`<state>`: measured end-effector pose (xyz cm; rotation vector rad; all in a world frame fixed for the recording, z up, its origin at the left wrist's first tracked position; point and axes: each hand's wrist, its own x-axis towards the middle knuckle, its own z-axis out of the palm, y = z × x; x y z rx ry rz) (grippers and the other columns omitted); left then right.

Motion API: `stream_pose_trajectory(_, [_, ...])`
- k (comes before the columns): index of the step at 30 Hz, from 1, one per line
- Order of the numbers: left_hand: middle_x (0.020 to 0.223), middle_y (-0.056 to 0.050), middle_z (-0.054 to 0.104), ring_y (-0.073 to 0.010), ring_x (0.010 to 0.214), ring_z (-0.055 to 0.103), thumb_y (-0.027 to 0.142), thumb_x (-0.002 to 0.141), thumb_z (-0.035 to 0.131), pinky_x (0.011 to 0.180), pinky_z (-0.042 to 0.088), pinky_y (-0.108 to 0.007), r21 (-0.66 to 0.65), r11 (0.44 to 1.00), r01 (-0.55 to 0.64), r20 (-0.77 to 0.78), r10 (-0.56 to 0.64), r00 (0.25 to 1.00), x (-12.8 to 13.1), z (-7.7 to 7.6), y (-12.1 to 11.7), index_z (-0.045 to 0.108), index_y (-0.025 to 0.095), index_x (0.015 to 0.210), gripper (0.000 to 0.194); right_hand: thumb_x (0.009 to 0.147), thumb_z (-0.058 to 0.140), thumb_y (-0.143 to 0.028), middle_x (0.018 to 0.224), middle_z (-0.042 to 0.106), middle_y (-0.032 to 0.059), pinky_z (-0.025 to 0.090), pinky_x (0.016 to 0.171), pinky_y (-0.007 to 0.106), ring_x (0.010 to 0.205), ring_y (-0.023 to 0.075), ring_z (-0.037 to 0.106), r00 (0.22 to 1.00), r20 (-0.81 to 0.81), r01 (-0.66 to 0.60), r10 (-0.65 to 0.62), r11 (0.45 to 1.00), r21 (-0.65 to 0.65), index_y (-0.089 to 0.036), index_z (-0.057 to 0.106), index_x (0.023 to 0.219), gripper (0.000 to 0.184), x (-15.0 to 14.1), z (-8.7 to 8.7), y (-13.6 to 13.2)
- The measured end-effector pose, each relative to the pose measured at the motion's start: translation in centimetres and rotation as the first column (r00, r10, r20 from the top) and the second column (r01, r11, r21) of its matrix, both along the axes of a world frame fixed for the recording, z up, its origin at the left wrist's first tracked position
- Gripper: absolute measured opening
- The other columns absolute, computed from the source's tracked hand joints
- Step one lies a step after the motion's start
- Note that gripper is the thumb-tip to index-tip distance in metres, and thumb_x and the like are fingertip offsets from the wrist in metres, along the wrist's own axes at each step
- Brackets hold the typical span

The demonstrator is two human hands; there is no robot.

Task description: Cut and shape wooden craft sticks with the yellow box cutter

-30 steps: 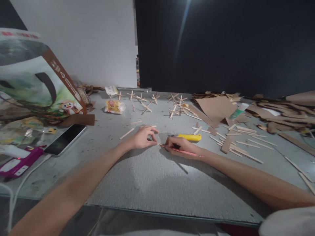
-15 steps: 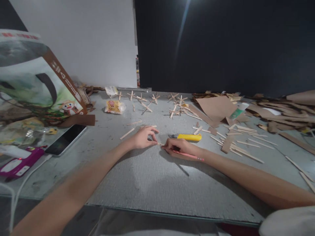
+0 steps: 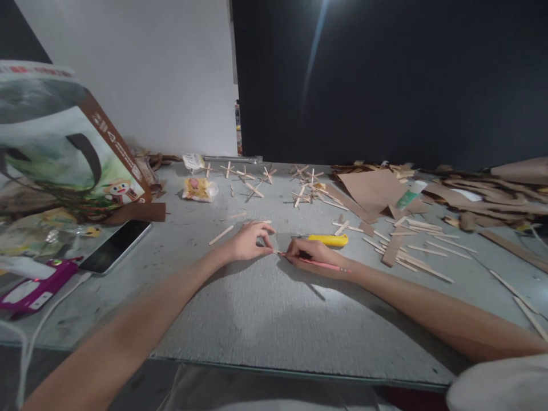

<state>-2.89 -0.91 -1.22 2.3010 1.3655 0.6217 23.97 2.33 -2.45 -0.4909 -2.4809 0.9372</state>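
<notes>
While the left hand (image 3: 250,242) pinches a small wooden piece (image 3: 277,252) between thumb and fingertip, the right hand (image 3: 310,257) grips a slim pink pen (image 3: 329,266), its point at the piece. Both hands work near mid-table (image 3: 257,314), well back from the front edge.

Markings: large printed bag (image 3: 55,142), left side; brown band with pale characters and a triangular recycling mark, red lettering on top strip, cartoon figure low down. Characters too blurred to read. White tag (image 3: 193,161), back edge left of centre: print illegible. Green-and-white tube (image 3: 410,195), back right, on brown paper (image 3: 368,188): label not legible.

Against the last frame: pen's rear end slightly raised, its shadow shifted with it; view moved a little. Hands hold the same pose, piece still between them.

Also noted: yellow utility knife (image 3: 329,240) just beyond right hand, blade end leftward. Crossed sticks (image 3: 269,175) along the back edge; loose sticks (image 3: 428,251) toward the right edge. Phone (image 3: 115,246) face up, left side, beside a magenta device (image 3: 36,285).
</notes>
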Motion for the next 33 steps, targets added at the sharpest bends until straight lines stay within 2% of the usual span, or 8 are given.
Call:
stream_pose_trajectory(10, [0.137,-0.008,0.074,-0.029,0.142,0.059,0.035,0.088,0.08,0.125,0.036,-0.051,0.0,1.0,-0.001,0.0,0.001,1.0,0.0,0.0,0.0,0.078,0.024,0.079,0.015,0.101,0.057,-0.038,0.082,0.067,0.0021,0.047,0.066,0.029,0.07,0.0151,0.059,0.998,0.007,-0.069,0.069,0.998,0.015,-0.024,0.052,0.082,0.024,-0.1,0.0,0.1])
stream_pose_trajectory(13, [0.137,-0.008,0.073,-0.0296,0.14,0.059,0.034,0.088,0.081,0.124,0.038,-0.051,0.004,1.0,-0.018,-0.015,0.018,1.0,0.1,0.1,-0.1,0.077,0.023,0.08,0.014,0.102,0.057,-0.038,0.08,0.065,0.0012,0.044,0.062,0.028,0.065,0.0145,0.055,1.0,-0.016,0.0,0.0,1.0,0.03,-0.024,0.055,0.085,0.022,0.0,-0.3,0.1])
stream_pose_trajectory(17, [0.137,-0.01,0.072,-0.0321,0.136,0.061,0.033,0.087,0.083,0.119,0.043,-0.051,0.021,0.994,-0.105,-0.055,0.106,0.993,0.5,0.0,-0.4,0.077,0.022,0.079,0.014,0.102,0.059,-0.04,0.078,0.065,0.0006,0.043,0.06,0.028,0.065,0.0156,0.055,0.993,-0.081,0.093,-0.09,0.995,0.034,-0.024,0.056,0.09,0.02,0.1,-0.6,0.2])
stream_pose_trajectory(21, [0.122,-0.01,0.074,-0.0309,0.123,0.064,0.033,0.086,0.083,0.11,0.05,-0.048,0.049,0.984,-0.169,-0.086,0.173,0.981,1.1,-0.2,-0.7,0.076,0.022,0.078,0.015,0.103,0.058,-0.042,0.076,0.064,0.0001,0.044,0.061,0.028,0.064,0.0155,0.055,0.985,-0.112,0.138,-0.13,0.988,0.066,-0.024,0.056,0.091,0.022,0.1,-0.6,0.1])
stream_pose_trajectory(24, [0.108,-0.009,0.072,-0.0304,0.117,0.064,0.03,0.092,0.077,0.104,0.051,-0.046,0.089,0.98,-0.18,-0.14,0.191,0.972,1.7,-0.2,-1.3,0.073,0.02,0.079,0.017,0.103,0.058,-0.044,0.076,0.065,0.0009,0.045,0.061,0.029,0.065,0.0162,0.057,0.985,-0.124,0.131,-0.12,0.988,0.086,-0.024,0.056,0.089,0.024,0.0,-0.5,-0.1])
stream_pose_trajectory(27, [0.105,-0.011,0.07,-0.0303,0.114,0.064,0.024,0.096,0.068,0.101,0.052,-0.044,0.124,0.979,-0.159,-0.196,0.182,0.964,2.0,0.1,-2.0,0.07,0.019,0.08,0.017,0.101,0.059,-0.041,0.076,0.065,0.0014,0.047,0.063,0.03,0.066,0.0173,0.059,0.986,-0.121,0.125,-0.111,0.985,0.115,-0.024,0.057,0.091,0.02,0.0,-0.2,-0.2])
stream_pose_trajectory(30, [0.102,-0.011,0.07,-0.0301,0.11,0.067,0.021,0.096,0.064,0.097,0.053,-0.043,0.092,0.981,-0.174,-0.218,0.19,0.957,1.9,0.3,-2.5,0.066,0.02,0.08,0.016,0.099,0.06,-0.039,0.076,0.065,0.0012,0.047,0.063,0.03,0.065,0.0175,0.059,0.987,-0.118,0.125,-0.109,0.983,0.138,-0.025,0.058,0.092,0.016,-0.1,0.0,-0.4])
stream_pose_trajectory(33, [0.103,-0.011,0.073,-0.0295,0.107,0.07,0.016,0.096,0.056,0.094,0.053,-0.042,0.061,0.979,-0.196,-0.191,0.204,0.96,1.4,0.3,-2.5,0.065,0.021,0.091,0.012,0.1,0.058,-0.037,0.077,0.065,0.0016,0.046,0.063,0.031,0.064,0.0174,0.058,0.988,-0.114,0.124,-0.107,0.98,0.153,-0.025,0.058,0.092,0.014,-0.1,0.2,-0.6])
